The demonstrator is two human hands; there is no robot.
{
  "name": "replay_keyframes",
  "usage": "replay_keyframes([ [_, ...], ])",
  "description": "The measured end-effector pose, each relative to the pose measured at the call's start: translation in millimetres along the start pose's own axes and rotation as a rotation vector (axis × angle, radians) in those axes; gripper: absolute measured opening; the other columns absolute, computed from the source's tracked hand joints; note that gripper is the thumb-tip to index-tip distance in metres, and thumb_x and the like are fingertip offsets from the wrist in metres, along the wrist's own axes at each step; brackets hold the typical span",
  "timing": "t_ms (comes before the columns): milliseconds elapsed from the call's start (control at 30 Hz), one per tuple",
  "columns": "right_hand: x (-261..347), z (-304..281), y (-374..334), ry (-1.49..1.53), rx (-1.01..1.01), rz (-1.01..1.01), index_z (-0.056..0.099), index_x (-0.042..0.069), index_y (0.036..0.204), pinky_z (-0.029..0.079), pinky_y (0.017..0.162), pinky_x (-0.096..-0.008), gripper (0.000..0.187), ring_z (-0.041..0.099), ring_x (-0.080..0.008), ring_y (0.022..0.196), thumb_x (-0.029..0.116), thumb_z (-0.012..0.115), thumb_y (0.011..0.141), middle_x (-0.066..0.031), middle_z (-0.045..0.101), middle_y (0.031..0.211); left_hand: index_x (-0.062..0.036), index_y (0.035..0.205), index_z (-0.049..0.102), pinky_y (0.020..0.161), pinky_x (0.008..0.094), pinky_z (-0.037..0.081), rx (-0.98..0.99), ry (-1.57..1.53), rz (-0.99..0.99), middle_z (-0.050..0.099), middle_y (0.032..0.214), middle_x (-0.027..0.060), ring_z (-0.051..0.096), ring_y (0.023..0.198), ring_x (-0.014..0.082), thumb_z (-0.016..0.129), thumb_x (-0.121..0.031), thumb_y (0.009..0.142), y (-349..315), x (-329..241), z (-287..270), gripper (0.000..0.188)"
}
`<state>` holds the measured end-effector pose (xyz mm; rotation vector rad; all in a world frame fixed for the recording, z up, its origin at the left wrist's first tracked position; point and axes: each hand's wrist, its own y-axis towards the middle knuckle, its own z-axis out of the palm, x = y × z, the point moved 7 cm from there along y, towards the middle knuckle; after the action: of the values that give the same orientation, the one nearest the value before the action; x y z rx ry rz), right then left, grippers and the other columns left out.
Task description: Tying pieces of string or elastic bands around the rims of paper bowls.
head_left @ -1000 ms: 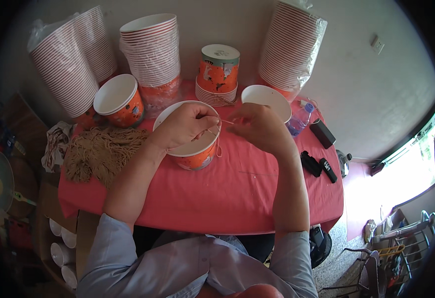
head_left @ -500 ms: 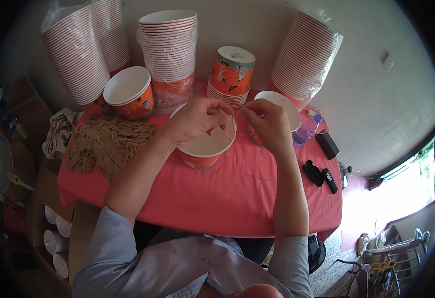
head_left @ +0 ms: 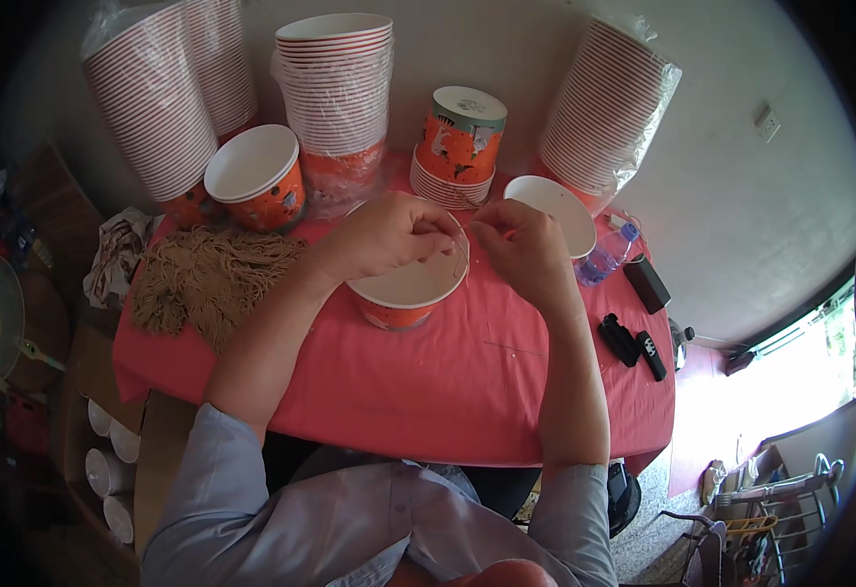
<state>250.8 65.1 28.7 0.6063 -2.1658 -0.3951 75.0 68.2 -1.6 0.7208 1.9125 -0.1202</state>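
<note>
An open white-lined paper bucket (head_left: 404, 315) with an orange outside stands before me on the table. My left hand (head_left: 394, 235) is above its far side, fingers curled and pinched. Just right of the rim, my right hand (head_left: 528, 245) is closed, thumb against forefinger, its fingertips a short way from those of the left. A thin pale string (head_left: 466, 266) hangs in a loose curve by the left fingertips, along the bucket's right rim. Its ends, and how it passes between the fingers, are too fine to make out. To the left lies a tangled heap of brown strings (head_left: 215, 279).
Tall bucket stacks in plastic (head_left: 335, 98) line the wall. Another open bucket (head_left: 557, 210) stands behind my right hand, and an orange bucket (head_left: 254, 181) at left. A water bottle (head_left: 606, 256) and black objects (head_left: 633, 347) lie on the red tablecloth (head_left: 418, 391) at right.
My left fingers have shifted slightly right and curled more. The string loops seen between the hands now hang as a looser curve by the bucket's right rim.
</note>
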Motion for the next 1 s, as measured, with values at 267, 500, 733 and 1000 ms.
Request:
replay_keyframes([
  [267, 12.4, 3.4, -4.7, -0.090, 0.015, -0.007, 0.077, 0.002, 0.095, 0.058, 0.068, -0.0413, 0.014, 0.076, -0.0288, 0.076, 0.015, 0.079, 0.089, -0.0132, 0.077, 0.084, -0.0002, 0.113, 0.078, 0.075, 0.0297, 0.055, -0.070, 0.086, -0.116, 0.077, 0.087, 0.0048, 0.070, 0.077, 0.0096, 0.069, -0.019, 0.100, -0.8, 2.8, -4.6, 0.024],
  [500, 24.4, 14.5, -7.9, -0.075, 0.001, -0.074, 0.078, 0.003, 0.095, 0.058, 0.067, -0.0379, 0.013, 0.076, -0.0243, 0.075, 0.014, 0.080, 0.089, -0.0117, 0.077, 0.086, -0.0015, 0.106, 0.080, 0.067, 0.0276, 0.053, -0.089, -0.079, -0.154, 0.074, 0.085, 0.0019, 0.064, 0.070, 0.0082, 0.068, -0.026, 0.100, 4.3, 22.5, -4.2, 0.028],
  [733, 20.2, 21.7, -9.5, -0.095, 0.027, -0.076, 0.079, 0.004, 0.098, 0.059, 0.068, -0.0372, 0.014, 0.075, -0.0241, 0.074, 0.014, 0.081, 0.088, -0.0107, 0.077, 0.088, -0.0045, 0.105, 0.080, 0.057, 0.0237, 0.046, -0.020, -0.267, -0.277, 0.066, 0.080, -0.0022, 0.058, 0.064, 0.0059, 0.068, -0.028, 0.100, 1.3, 23.5, -2.6, 0.027],
  [1000, 26.2, 19.5, -9.4, -0.153, 0.020, -0.147, 0.080, 0.004, 0.098, 0.058, 0.067, -0.0372, 0.011, 0.075, -0.0241, 0.076, 0.011, 0.080, 0.089, -0.0100, 0.076, 0.089, -0.0060, 0.114, 0.079, 0.058, 0.0232, 0.046, 0.008, -0.275, -0.277, 0.067, 0.085, -0.0026, 0.059, 0.070, 0.0052, 0.070, -0.030, 0.098, 2.6, 36.2, -2.0, 0.030],
])
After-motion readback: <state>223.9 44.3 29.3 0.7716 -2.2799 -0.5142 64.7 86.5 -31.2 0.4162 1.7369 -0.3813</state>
